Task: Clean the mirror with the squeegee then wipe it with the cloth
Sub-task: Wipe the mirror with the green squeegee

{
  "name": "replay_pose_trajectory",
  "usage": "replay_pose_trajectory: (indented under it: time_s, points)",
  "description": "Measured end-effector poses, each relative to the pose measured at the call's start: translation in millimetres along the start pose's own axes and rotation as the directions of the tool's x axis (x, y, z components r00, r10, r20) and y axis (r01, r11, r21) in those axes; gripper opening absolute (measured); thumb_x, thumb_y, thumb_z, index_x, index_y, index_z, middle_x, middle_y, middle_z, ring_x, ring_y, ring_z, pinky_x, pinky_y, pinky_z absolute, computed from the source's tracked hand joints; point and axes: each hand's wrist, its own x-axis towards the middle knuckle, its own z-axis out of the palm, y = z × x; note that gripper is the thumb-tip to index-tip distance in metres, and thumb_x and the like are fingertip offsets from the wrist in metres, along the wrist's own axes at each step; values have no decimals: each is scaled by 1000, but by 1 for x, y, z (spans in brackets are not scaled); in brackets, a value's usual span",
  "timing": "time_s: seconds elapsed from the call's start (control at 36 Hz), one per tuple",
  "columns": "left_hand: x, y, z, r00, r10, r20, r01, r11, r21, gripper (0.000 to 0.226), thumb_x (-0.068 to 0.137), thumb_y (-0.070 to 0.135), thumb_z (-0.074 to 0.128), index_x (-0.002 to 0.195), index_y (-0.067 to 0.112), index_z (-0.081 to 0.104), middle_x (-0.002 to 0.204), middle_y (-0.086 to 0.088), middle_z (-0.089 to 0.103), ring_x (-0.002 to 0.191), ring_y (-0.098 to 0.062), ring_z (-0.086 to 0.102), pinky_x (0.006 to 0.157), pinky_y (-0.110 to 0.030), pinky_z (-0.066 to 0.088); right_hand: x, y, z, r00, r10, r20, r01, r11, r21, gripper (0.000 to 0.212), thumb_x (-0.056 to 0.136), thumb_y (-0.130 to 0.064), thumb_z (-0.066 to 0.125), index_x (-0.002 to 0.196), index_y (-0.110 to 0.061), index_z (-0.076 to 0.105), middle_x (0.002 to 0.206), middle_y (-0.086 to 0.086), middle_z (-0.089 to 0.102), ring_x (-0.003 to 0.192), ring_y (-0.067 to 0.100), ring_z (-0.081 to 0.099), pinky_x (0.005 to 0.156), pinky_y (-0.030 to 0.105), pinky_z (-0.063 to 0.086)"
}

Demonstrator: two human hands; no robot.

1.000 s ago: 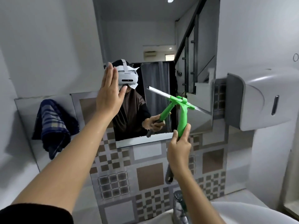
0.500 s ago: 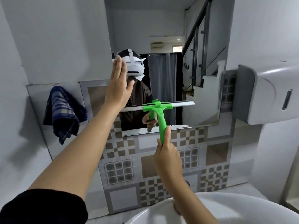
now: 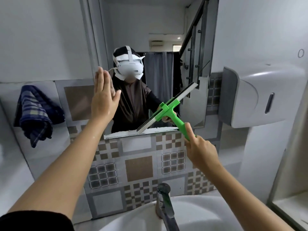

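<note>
Fingers of the right hand (image 3: pixel 200 151) wrap the green squeegee (image 3: pixel 168 110), blade slanted on the mirror (image 3: pixel 158 47) — left hand (image 3: pixel 104 97) flat, empty, steadying the glass.

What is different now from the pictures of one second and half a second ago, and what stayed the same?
The green squeegee, level across the mirror half a second ago, is now tilted, its blade's left end down at the mirror's bottom edge. The right hand kept its grip on the handle. The left hand stayed open and flat at the mirror's left side. The checked cloth still hangs on the wall, untouched.
</note>
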Motion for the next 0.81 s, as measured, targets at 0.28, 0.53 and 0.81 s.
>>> replay_pose_trajectory:
  time_s: [0.28, 0.53, 0.81]
  points:
    - [0, 3, -3, 1000, -12, 22, 11, 1000, 28, 72, 95, 29, 48, 147, 10, 2, 157, -7, -5, 144, -23, -3, 101, -17, 13, -24, -14, 27, 956, 285, 68, -282, 834, 474, 57, 97, -30, 36, 145, -27, 6, 73, 9, 56, 58, 23, 53, 49, 37, 46]
    - [0, -3, -10, 997, -3, 73, 2, 1000, 5, 75, 94, 30, 51, 147, 11, 2, 157, -6, -6, 144, -22, -2, 109, -33, 28, -29, -68, 39, 886, 456, 87, -359, 553, 752, 36, 97, -21, 37, 132, -22, 27, 58, 4, 44, 42, 14, 40, 36, 24, 35]
    - [1, -16, -12, 991, 95, 91, -92, 995, -39, 76, 92, 25, 54, 146, 9, 3, 157, -9, -4, 144, -21, -2, 111, -30, 21, -44, -117, 60, 892, 440, 99, -354, 547, 758, 47, 97, -23, 37, 141, -24, 18, 62, 7, 45, 45, 14, 42, 38, 23, 34]
